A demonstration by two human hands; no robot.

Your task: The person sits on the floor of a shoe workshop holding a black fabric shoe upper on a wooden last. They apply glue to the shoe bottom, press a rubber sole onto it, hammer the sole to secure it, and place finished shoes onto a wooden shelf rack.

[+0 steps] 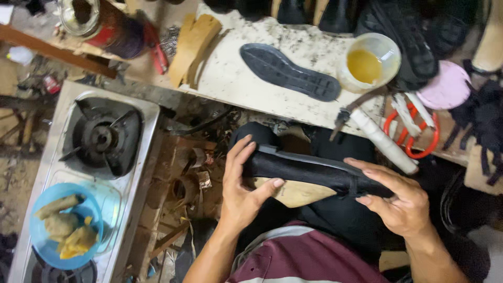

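Fingers point(238, 157) of the left hand point(242, 184) and right hand point(396, 198) are clamped on the black shoe point(309, 171). Its upper is judged soft and light, best gripped at both ends over the wooden last point(293, 193).

A stained white workbench point(236, 78) bears a black sole point(288, 72); a glue cup point(368, 63); red-handled scissors point(414, 131).

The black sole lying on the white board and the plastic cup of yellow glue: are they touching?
Apart. The head view shows a strip of bare white board between the toe end of the black sole and the plastic cup.
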